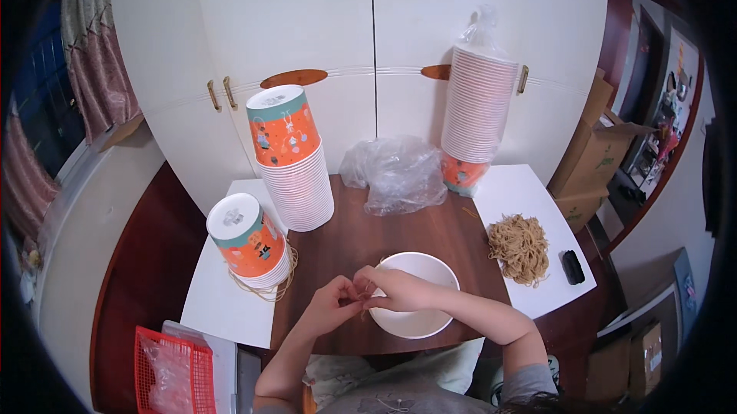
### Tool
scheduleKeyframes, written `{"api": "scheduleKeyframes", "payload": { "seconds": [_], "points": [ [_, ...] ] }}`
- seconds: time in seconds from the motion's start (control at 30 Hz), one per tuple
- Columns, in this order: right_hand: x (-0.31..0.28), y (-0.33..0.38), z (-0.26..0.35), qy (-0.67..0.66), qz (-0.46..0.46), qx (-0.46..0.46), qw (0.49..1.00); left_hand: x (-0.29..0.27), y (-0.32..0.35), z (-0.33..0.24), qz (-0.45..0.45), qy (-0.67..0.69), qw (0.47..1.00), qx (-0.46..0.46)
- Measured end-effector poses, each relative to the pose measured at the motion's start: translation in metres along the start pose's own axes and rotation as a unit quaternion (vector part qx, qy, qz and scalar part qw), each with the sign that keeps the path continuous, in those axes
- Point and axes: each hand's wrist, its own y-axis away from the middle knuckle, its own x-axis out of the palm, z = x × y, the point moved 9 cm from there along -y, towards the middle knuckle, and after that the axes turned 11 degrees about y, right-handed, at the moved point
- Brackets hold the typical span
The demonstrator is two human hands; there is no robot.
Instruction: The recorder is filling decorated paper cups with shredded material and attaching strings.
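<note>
A white-lined paper bucket (pixel 421 323) stands mouth up near the front of the table. At its left rim my two hands meet. My left hand (pixel 333 305) is closed, thumb and fingers pinched just outside the rim. My right hand (pixel 391 288) reaches across the bucket's mouth, fingertips pressed together against the left ones. Whatever lies between the fingertips is too small and hidden to name. To the right lies a tangled heap of tan cord (pixel 519 249). Loose cord loops surround the base of a short stack of orange and green paper buckets (pixel 249 241) on the left.
Behind stands a taller bucket stack (pixel 292 161), a crumpled clear plastic bag (pixel 399 172) and a bagged bucket stack (pixel 480 107). A small black object (pixel 572 267) sits by the table's right edge. A red basket (pixel 175 372) is low at left; cardboard boxes (pixel 587 161) stand at right.
</note>
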Motion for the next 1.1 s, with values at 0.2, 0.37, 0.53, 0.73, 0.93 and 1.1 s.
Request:
{"api": "scheduleKeyframes", "payload": {
  "seconds": [0.2,0.37,0.53,0.73,0.93,1.1],
  "points": [
    [0.005,0.000,-0.001,0.041,-0.013,-0.014,0.999,-0.005,-0.002,0.004,-0.029,0.056,0.997,-0.033],
    [0.001,0.005,0.006,0.113,-0.074,-0.001,0.991,-0.014,0.003,0.016,-0.058,0.092,0.991,-0.072],
    [0.000,0.006,-0.012,0.023,-0.072,0.046,0.996,-0.020,0.020,0.001,-0.150,-0.117,0.982,0.011],
    [0.004,0.004,-0.012,-0.006,-0.070,0.044,0.997,0.003,0.038,-0.002,-0.206,-0.239,0.943,0.107],
    [0.004,0.004,-0.012,-0.005,-0.059,0.040,0.997,0.010,0.040,-0.012,-0.240,-0.318,0.892,0.213],
    [0.005,0.005,-0.014,-0.009,-0.056,0.043,0.997,0.005,0.051,-0.030,-0.277,-0.329,0.860,0.274]
  ]
}}
